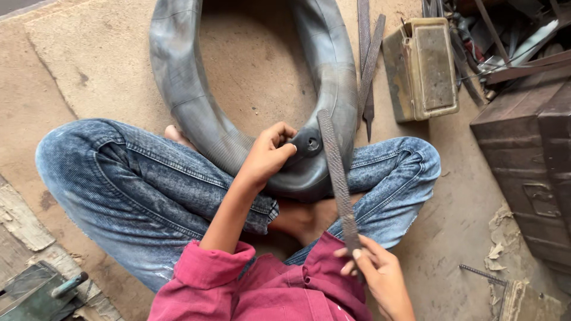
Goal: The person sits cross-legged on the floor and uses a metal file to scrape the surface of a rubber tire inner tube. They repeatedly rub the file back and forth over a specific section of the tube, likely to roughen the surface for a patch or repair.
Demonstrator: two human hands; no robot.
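Black rubber fills the upper middle of the head view: a large, dusty inner tube (196, 113) lies on the tan concrete floor (89, 65), its lower curve resting across the lap of a person sitting cross-legged in faded blue jeans (137, 190) and a pink long-sleeved shirt (267, 291). At the tube's six o'clock, the left hand (267, 156) curls around the rubber, fingers bent and thumb pressing next to a round black patch (309, 144) on the tube's surface. Down at five o'clock in the frame, the right hand (380, 273) pinches the lower end of a long, flat, grey metal file (338, 178) between thumb and fingertips, the fingers closed on it; the file slants up toward twelve o'clock, its tip lying against the tube just right of the patch. Two more dark metal files (369, 65) lie on the floor at the tube's three o'clock, beside a worn, cream-coloured rectangular metal can (422, 68). Rusty brown metal boxes (529, 148) stand at the frame's three o'clock edge.
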